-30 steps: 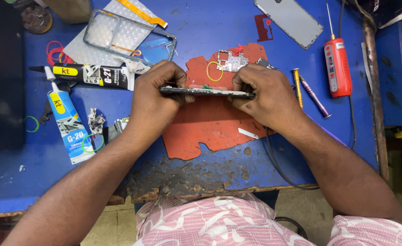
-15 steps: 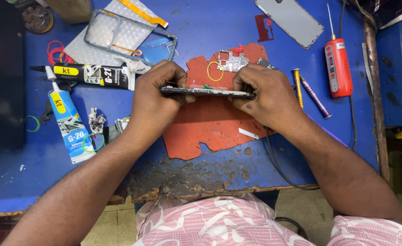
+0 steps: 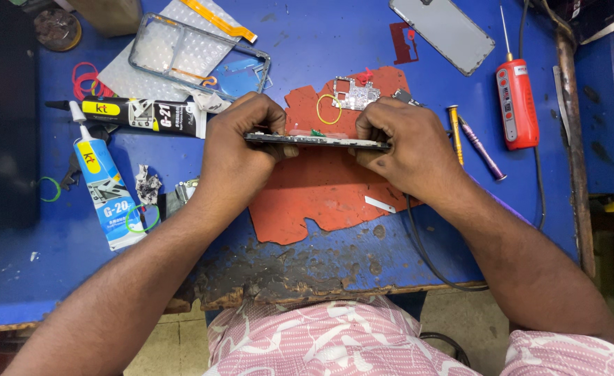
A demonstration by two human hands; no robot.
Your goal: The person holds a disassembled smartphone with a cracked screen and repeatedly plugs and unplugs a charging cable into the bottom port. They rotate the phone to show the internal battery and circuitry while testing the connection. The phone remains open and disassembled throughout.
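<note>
A thin dark phone body (image 3: 319, 141) is held edge-up above a red rubber work mat (image 3: 321, 188). My left hand (image 3: 241, 150) grips its left end, fingers curled over the top edge. My right hand (image 3: 404, 146) clamps the right end, thumb beneath and fingers on top. A small metal circuit part (image 3: 352, 94) and a yellow rubber ring (image 3: 329, 109) lie on the mat just behind the phone.
On the blue bench: a black glue tube (image 3: 140, 115), a white and blue glue tube (image 3: 105, 191), a clear phone frame (image 3: 199, 56), a grey back cover (image 3: 442, 31), a red electric screwdriver (image 3: 515, 101), two small drivers (image 3: 470, 136) and a black cable (image 3: 425, 251).
</note>
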